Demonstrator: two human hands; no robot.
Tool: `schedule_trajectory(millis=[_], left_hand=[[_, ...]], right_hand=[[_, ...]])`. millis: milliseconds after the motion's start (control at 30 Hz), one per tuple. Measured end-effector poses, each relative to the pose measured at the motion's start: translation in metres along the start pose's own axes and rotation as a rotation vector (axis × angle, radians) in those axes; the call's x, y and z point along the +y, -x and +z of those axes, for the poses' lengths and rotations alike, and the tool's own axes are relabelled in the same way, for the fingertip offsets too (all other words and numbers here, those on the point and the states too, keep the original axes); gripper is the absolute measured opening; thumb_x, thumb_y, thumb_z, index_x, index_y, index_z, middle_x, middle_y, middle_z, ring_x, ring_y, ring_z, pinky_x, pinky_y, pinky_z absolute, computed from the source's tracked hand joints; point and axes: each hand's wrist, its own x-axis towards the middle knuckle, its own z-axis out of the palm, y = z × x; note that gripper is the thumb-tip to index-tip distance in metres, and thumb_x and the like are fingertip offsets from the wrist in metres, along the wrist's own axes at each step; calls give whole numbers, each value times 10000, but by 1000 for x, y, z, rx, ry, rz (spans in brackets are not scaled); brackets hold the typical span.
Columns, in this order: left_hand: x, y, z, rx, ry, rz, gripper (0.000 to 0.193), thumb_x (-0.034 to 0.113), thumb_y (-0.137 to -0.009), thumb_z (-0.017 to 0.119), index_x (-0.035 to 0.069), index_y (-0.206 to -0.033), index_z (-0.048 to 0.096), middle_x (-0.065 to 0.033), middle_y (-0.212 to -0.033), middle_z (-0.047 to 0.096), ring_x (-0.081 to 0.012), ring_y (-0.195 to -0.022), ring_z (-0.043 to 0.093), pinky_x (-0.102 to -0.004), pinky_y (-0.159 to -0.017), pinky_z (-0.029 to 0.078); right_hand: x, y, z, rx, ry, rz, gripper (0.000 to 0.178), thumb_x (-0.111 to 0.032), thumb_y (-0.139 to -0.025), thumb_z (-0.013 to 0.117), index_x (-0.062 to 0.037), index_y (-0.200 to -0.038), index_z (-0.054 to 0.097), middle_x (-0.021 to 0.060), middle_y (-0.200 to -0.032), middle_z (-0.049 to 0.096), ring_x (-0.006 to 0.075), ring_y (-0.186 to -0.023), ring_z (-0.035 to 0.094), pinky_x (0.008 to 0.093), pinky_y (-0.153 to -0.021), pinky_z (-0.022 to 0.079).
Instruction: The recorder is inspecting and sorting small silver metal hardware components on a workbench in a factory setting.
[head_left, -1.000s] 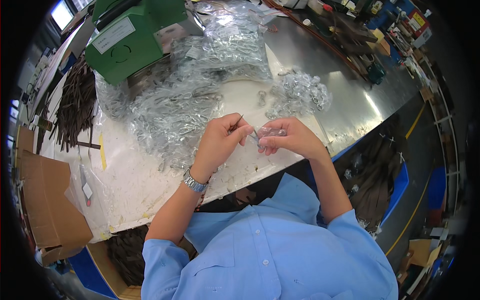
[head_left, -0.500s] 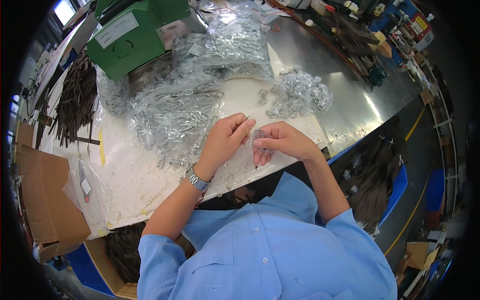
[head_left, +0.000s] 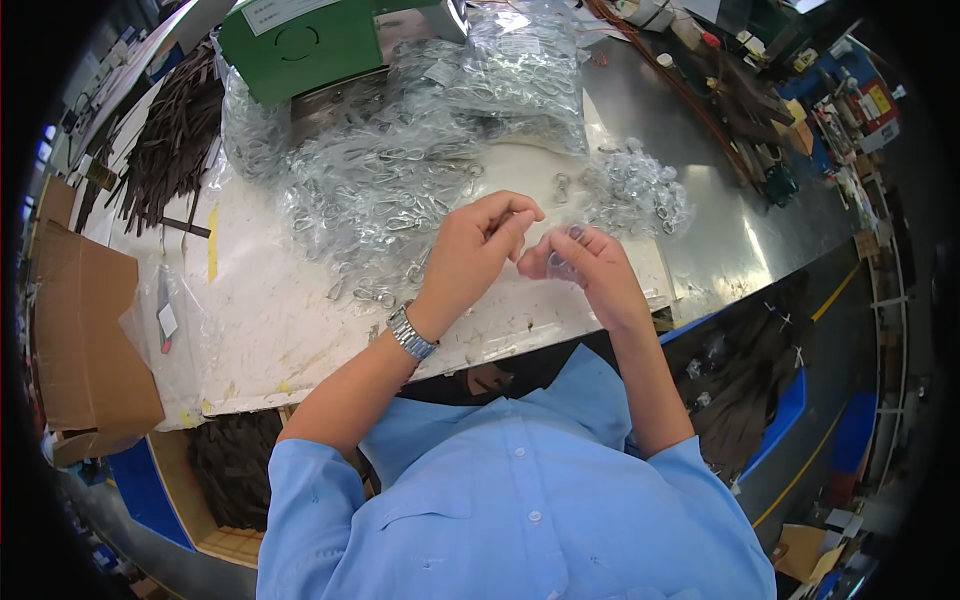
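Note:
My left hand [head_left: 478, 243], with a metal-band watch on its wrist, is held above the front of the white work surface. Its thumb and forefinger are pinched together, and whatever is between them is too small to make out. Close to its right, my right hand [head_left: 597, 268] is curled around a small clear plastic bag [head_left: 563, 266] with a metal ring showing in it. Beyond my hands lies a pile of bagged metal snap hooks [head_left: 370, 195]. Farther right is a heap of small clear bags with metal pieces [head_left: 640, 188], and a single snap hook [head_left: 562, 187] lies beside it.
A green machine [head_left: 300, 50] stands at the far left, next to large filled plastic bags [head_left: 520, 75]. Dark brown strips [head_left: 175, 130] lie at the left. A cardboard box [head_left: 90, 320] is at the left edge. More dark strips [head_left: 745, 370] fill a bin at the lower right.
The view has shifted, so the bench sits higher and more to the right. My right hand's fingers, stretched out before, have curled in around the small bag. My left hand stays pinched.

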Motion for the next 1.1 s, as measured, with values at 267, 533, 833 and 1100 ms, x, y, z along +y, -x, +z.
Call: schedule_trajectory(millis=[267, 533, 833, 1100], left_hand=[[11, 10, 13, -145, 375, -384, 256, 282, -1095, 686, 38, -1119, 757, 21, -812, 717, -6, -566, 428, -214, -515, 335], [-14, 13, 12, -284, 713, -525, 242, 193, -1122, 626, -11, -1230, 701, -28, -908, 755, -24, -578, 498, -199, -512, 369], [-4, 6, 8, -226, 579, -461, 280, 94, -1096, 621, -16, -1352, 609, -7, -842, 705, -25, -557, 497, -198, -478, 342], [-1, 12, 13, -97, 444, -399, 261, 97, -1066, 648, -17, -1300, 625, -4, -773, 689, -23, -517, 457, -219, -474, 331]], right_hand=[[-5, -21, 36, 391, -476, -249, 440, -381, -1173, 509, 0, -1258, 712, 194, -1366, 726, 261, -1349, 654, 398, -1140, 507], [4, -22, 37, 407, -516, -191, 543, -342, -1199, 325, 55, -1390, 642, 224, -1391, 706, 280, -1287, 677, 347, -1033, 545], [17, -10, 36, 418, -397, -250, 440, -270, -1168, 542, 76, -1424, 632, 177, -1405, 703, 182, -1229, 695, 345, -1087, 552], [22, -12, 44, 405, -404, -295, 332, -214, -1150, 589, 45, -1330, 695, 165, -1474, 670, 164, -1186, 708, 327, -1040, 569]])
